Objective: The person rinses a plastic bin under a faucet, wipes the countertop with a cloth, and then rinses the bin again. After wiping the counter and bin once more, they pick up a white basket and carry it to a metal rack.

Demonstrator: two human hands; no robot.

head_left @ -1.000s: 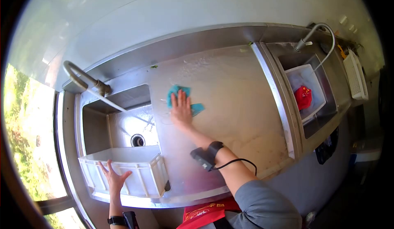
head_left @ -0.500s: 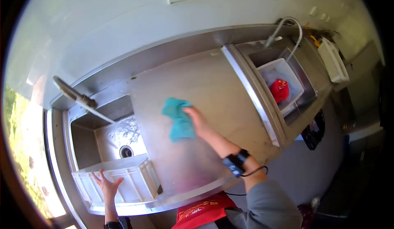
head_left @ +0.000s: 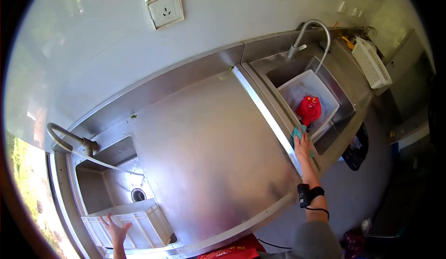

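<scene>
Now, the right hand (head_left: 303, 148) covers a teal cloth (head_left: 299, 130) beside the right sink (head_left: 344, 114), grip unclear: press flat. Well left of it, the splayed left hand (head_left: 117, 232) touches a white crate (head_left: 147, 227).

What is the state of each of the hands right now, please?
Left hand: open, spread against the white crate.
Right hand: on the teal cloth; open or closed cannot be told.

Daylight comes in strongly from the window (head_left: 29, 180) to the left of the left hand (head_left: 116, 231), the view through it washed nearly white; glare whitens the sink floor (head_left: 124, 181) ahead of that hand, and the steel counter (head_left: 200, 129) between both hands shows soft, smeared reflections. Beyond the right hand (head_left: 303, 148), light falls off into murky shadow. The wide lens bows straight edges and leaves black, rounded corners
</scene>
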